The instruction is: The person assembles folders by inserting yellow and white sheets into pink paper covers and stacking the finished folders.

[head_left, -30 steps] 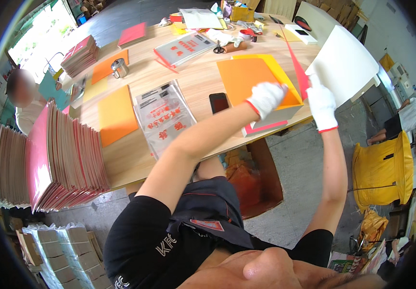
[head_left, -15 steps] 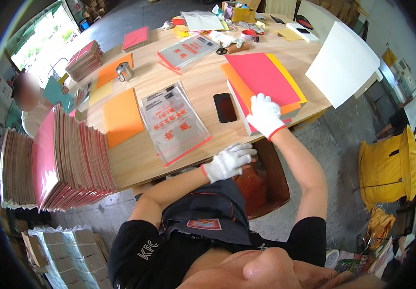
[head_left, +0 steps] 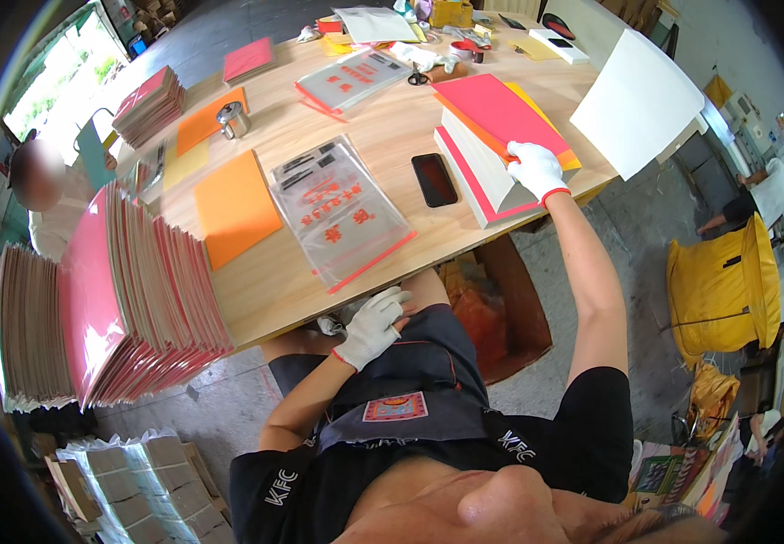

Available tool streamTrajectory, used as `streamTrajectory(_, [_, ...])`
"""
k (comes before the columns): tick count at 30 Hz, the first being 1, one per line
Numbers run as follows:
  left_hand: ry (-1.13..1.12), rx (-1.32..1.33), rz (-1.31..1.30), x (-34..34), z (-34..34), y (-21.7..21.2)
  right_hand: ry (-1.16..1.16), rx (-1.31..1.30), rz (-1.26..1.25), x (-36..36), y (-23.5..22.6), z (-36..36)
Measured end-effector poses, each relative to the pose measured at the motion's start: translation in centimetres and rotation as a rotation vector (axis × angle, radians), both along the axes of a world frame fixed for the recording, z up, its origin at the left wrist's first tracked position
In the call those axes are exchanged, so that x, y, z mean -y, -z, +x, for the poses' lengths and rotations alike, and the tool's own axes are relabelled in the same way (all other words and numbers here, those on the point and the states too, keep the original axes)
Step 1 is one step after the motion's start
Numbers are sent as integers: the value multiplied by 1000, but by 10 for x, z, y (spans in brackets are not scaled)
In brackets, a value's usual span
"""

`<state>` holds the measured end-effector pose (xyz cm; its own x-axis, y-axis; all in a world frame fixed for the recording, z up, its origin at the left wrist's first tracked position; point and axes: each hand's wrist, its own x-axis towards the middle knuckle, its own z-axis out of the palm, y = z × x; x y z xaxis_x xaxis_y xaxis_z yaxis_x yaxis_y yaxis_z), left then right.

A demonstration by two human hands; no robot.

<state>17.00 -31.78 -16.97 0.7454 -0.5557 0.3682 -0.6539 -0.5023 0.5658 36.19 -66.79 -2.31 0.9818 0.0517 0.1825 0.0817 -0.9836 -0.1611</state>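
Note:
My right hand [head_left: 537,170], in a white knit glove with a red cuff, pinches the near edge of the top coloured sheets of a thick paper stack [head_left: 498,118]. Pink lies uppermost, with orange and yellow edges showing beneath; the white block under them leans askew over a red layer at the bottom. My fingertips' underside is hidden. My left hand [head_left: 374,328], gloved alike, rests over my lap below the table edge, fingers loosely apart and holding nothing. A black phone [head_left: 433,180] lies left of the stack, and a printed clear plastic sleeve pile [head_left: 342,213] further left.
Tall stacks of pink folders [head_left: 151,308] stand at the table's left end, near another person [head_left: 47,190]. Orange sheets [head_left: 236,208], a metal mug [head_left: 232,120] and scissors [head_left: 418,79] lie about. A white board [head_left: 641,104] stands at the right; a brown bin [head_left: 505,313] is below the table.
My right hand has moved up and right, and the stack's upper part now leans, showing more white page edges. My left hand has drawn back from the table edge to my lap.

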Motion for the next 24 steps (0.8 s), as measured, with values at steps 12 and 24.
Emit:
streamTrajectory(12, [-99,-14,-71,-36,-21,4,61,-65,102,-8,-10,-1])
streamTrajectory(24, [-109,-66,-121,-44,-25,16,80,-281,189,-6,-33,0])
